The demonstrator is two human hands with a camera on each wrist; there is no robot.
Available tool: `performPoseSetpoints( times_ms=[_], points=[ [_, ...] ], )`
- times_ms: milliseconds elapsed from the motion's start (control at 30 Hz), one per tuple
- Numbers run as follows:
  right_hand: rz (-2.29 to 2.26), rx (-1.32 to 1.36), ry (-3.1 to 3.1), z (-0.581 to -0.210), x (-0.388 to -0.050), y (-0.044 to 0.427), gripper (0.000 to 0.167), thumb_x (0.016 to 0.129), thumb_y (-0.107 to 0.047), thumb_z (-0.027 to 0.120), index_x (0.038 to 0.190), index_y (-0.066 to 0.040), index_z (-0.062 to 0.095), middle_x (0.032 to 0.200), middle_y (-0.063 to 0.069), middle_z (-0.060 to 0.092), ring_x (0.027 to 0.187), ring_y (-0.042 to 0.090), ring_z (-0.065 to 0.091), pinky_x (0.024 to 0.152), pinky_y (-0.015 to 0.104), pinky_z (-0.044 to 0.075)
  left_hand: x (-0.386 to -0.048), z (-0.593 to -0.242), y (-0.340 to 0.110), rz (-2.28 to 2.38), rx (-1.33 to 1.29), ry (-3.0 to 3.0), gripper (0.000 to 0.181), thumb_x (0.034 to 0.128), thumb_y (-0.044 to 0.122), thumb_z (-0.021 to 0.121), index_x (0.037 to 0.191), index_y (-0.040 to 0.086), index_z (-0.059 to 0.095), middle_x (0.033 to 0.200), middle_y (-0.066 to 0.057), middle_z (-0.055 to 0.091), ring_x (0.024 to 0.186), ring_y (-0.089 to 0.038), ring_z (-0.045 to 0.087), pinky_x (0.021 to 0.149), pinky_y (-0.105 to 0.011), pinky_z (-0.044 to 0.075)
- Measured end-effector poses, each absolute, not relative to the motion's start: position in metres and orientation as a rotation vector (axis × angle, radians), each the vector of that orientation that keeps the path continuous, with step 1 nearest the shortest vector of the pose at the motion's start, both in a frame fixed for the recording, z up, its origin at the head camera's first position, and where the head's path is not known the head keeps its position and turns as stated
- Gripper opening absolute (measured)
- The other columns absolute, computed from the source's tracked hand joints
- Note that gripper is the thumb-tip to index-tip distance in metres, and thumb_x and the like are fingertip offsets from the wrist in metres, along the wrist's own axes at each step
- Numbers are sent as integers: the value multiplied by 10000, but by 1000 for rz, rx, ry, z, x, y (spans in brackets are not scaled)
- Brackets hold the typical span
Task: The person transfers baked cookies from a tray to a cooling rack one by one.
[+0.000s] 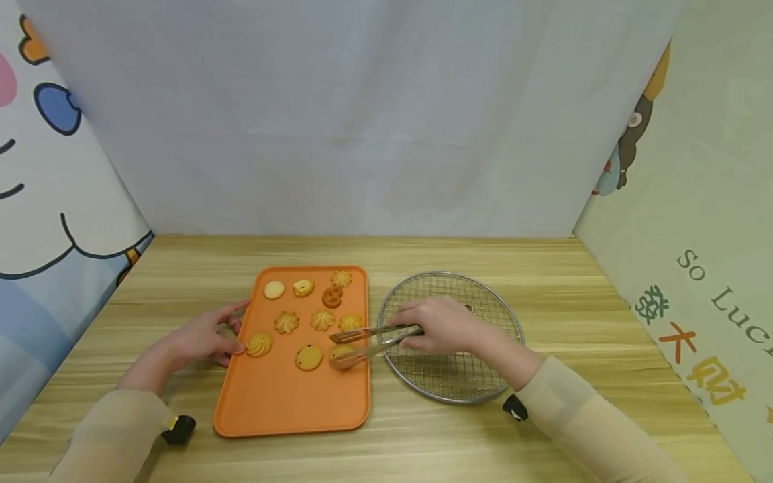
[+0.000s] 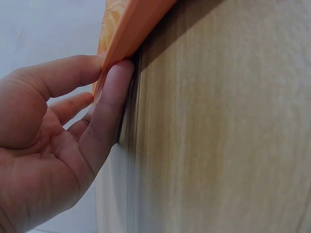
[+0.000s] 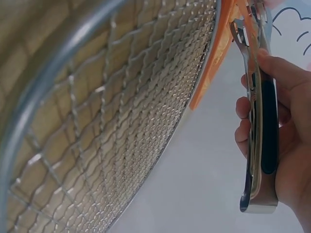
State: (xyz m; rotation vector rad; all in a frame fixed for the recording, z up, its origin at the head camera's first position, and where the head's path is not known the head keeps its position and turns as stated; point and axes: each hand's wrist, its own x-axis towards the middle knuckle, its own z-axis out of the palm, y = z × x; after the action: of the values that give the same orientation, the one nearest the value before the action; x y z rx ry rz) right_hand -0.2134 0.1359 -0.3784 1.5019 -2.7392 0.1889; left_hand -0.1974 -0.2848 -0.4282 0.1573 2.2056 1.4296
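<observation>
Pinching the orange tray (image 1: 290,409) by its left rim with our left hand (image 1: 205,339), we grip tongs (image 1: 370,332) in our right hand (image 1: 441,325), tips parted at a cookie (image 1: 341,350) on the tray's right side; over-squeezing could crack it.

Our left sleeve (image 1: 115,433) and right sleeve (image 1: 588,412) are plain pale cream; we wear a blocky black left wrist camera (image 1: 181,431) with a yellow patch and a black right wrist camera (image 1: 514,406).

You in a booth-like setting, wood-grain table (image 1: 435,443) before you, plain pale backdrop (image 1: 362,121) ahead, cartoon-printed panel (image 1: 54,174) left, lettered panel (image 1: 712,228) right
</observation>
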Motion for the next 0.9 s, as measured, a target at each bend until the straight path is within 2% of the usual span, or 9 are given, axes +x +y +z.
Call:
performPoseSetpoints(
  times_ms=[133, 367, 467, 533, 900],
  points=[
    [194, 1491, -2734, -374, -213, 137, 373, 827, -335, 715, 1181, -229, 667, 1161, -43, 642, 856, 124, 646, 663, 286, 511, -198, -429, -285, 1433, 159, 2205, 912, 827, -28, 657, 1518, 37, 65, 1071, -199, 339, 747, -221, 580, 628, -379, 555],
    [223, 1498, -2703, -365, -214, 141, 374, 827, -318, 718, 1185, -222, 668, 1204, 0, 637, 931, 158, 656, 765, 340, 530, -199, -432, -287, 1436, 172, 2205, 916, 825, -25, 661, 1519, 39, 67, 1064, -198, 340, 747, -227, 575, 623, -381, 554],
    [229, 1499, -2681, -362, -216, 145, 365, 832, -310, 717, 1182, -220, 670, 1180, -11, 644, 924, 145, 651, 768, 340, 525, -199, -433, -287, 1437, 170, 2204, 916, 827, -21, 662, 1520, 44, 67, 1069, -199, 343, 753, -227, 579, 628, -383, 555],
    [220, 1491, -2676, -360, -216, 147, 357, 839, -320, 709, 1183, -231, 669, 1167, -36, 643, 859, 118, 642, 748, 331, 519, -199, -433, -287, 1438, 167, 2202, 917, 829, -20, 662, 1521, 47, 65, 1070, -198, 343, 755, -227, 584, 633, -382, 556],
    [245, 1461, -2662, -346, -222, 164, 369, 851, -302, 699, 1204, -203, 661, 1196, -13, 637, 930, 146, 651, 768, 354, 526, -199, -432, -286, 1427, 154, 2213, 916, 832, -14, 664, 1522, 52, 64, 1077, -195, 341, 755, -221, 580, 636, -378, 556]
  ],
)
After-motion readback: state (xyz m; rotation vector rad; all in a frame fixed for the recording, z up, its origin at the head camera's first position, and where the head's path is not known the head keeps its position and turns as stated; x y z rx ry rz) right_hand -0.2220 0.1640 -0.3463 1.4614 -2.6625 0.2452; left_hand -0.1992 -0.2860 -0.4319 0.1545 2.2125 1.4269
